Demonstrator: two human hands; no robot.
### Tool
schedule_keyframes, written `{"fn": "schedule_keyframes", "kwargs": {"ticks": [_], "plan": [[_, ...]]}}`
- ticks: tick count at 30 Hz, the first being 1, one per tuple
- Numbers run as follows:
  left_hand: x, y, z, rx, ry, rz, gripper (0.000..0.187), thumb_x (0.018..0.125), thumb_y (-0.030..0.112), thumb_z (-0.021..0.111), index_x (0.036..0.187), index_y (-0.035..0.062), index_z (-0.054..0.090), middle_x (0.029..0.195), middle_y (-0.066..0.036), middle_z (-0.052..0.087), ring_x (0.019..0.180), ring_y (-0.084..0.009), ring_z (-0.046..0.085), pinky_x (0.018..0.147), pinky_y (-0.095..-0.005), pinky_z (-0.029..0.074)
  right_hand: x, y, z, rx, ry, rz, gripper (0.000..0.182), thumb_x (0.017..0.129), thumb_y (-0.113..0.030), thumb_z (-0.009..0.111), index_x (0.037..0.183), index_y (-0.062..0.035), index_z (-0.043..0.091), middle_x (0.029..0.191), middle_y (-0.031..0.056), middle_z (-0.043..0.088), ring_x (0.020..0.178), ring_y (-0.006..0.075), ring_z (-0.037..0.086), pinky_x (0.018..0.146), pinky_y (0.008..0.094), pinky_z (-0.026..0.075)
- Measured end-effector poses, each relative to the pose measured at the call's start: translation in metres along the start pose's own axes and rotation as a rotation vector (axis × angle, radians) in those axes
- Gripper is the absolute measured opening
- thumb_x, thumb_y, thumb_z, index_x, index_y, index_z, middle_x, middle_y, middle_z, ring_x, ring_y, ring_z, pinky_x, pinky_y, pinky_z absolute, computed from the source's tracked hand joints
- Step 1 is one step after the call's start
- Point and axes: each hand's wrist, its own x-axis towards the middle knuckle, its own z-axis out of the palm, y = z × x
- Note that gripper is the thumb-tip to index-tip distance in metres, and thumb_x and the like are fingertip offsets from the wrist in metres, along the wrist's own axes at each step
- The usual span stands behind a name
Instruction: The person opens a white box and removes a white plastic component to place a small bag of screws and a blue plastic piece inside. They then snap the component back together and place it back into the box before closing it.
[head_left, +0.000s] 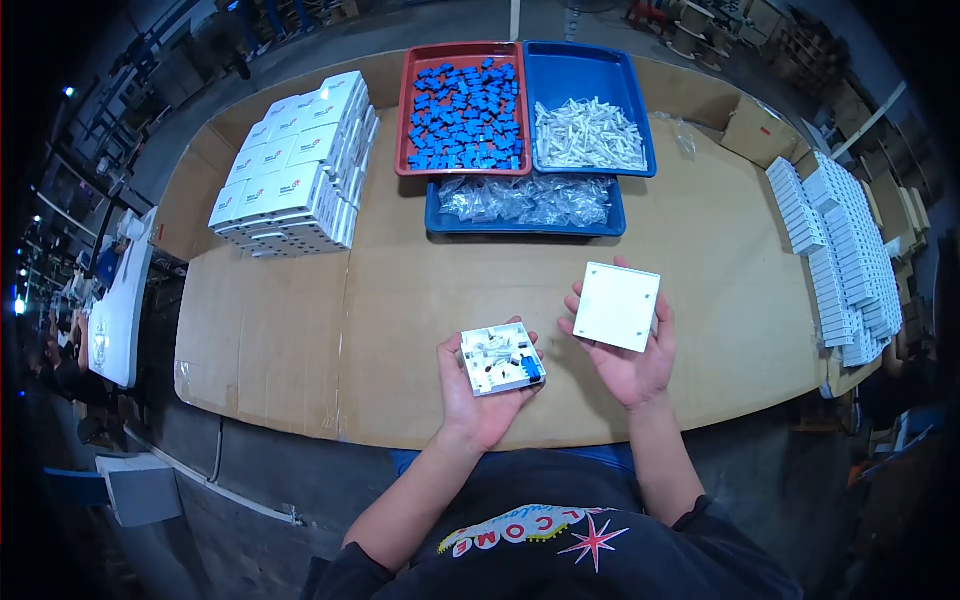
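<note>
My left hand is closed around the edges of an open white plastic box, held with its inside facing up. Inside the box lie white parts in a clear bag and a blue piece at its right corner. My right hand grips a flat square white cover, its plain face toward me and small dark marks near its corners. The box and the cover are apart, both held above the cardboard-covered table.
Stacked white boxes stand at the back left. A red tray holds blue pieces, a blue tray holds white plugs, and a lower blue tray holds clear bags. Rows of white pieces line the right edge.
</note>
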Motion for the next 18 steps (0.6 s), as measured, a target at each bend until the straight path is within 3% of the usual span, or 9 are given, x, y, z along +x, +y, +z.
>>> {"fn": "schedule_keyframes", "kwargs": {"ticks": [4,10,11,14,18], "plan": [[-0.001,-0.004,-0.002,-0.008,0.009,-0.022,0.080,0.102,0.065,0.036,0.153,0.0048,0.049,0.138,-0.019,0.062,0.120,-0.0346,0.061,0.106,-0.0521,0.047,0.000,0.003,-0.001,0.046,0.024,0.020,0.074,0.108,-0.061,0.038,0.165,-0.0154,0.029,0.156,0.0294,0.045,0.139,0.0441,0.051,0.120,0.0633,0.036],[-0.003,-0.017,0.005,0.054,0.068,-0.072,0.079,0.104,0.067,0.037,0.151,0.0045,0.050,0.139,-0.020,0.062,0.124,-0.0365,0.062,0.106,-0.0540,0.048,0.007,0.008,-0.008,-0.496,0.004,0.019,0.077,0.108,-0.060,0.045,0.162,-0.0065,0.032,0.156,0.0303,0.045,0.139,0.0419,0.053,0.118,0.0557,0.042],[-0.002,-0.019,0.006,0.057,0.067,-0.090,0.080,0.104,0.068,0.037,0.151,0.0044,0.050,0.139,-0.020,0.062,0.124,-0.0364,0.062,0.106,-0.0541,0.048,0.008,0.009,-0.009,-0.540,0.021,0.018,0.079,0.106,-0.059,0.050,0.159,-0.0019,0.036,0.154,0.0284,0.049,0.138,0.0378,0.056,0.117,0.0496,0.044],[0.002,-0.023,-0.003,0.106,0.029,-0.124,0.082,0.104,0.074,0.035,0.147,0.0063,0.053,0.136,-0.018,0.064,0.121,-0.0338,0.064,0.102,-0.0534,0.050,0.010,0.009,-0.012,-0.777,-0.098,0.068,0.074,0.107,-0.057,0.052,0.154,-0.0003,0.044,0.149,0.0220,0.056,0.134,0.0297,0.059,0.116,0.0431,0.045],[0.001,-0.029,-0.004,0.182,0.080,-0.107,0.079,0.104,0.077,0.029,0.145,0.0137,0.053,0.133,-0.014,0.065,0.116,-0.0313,0.066,0.097,-0.0521,0.052,0.005,0.020,-0.006,-0.959,-0.167,0.143,0.078,0.104,-0.062,0.053,0.151,0.0009,0.050,0.147,0.0192,0.059,0.134,0.0285,0.060,0.116,0.0429,0.044]]}}
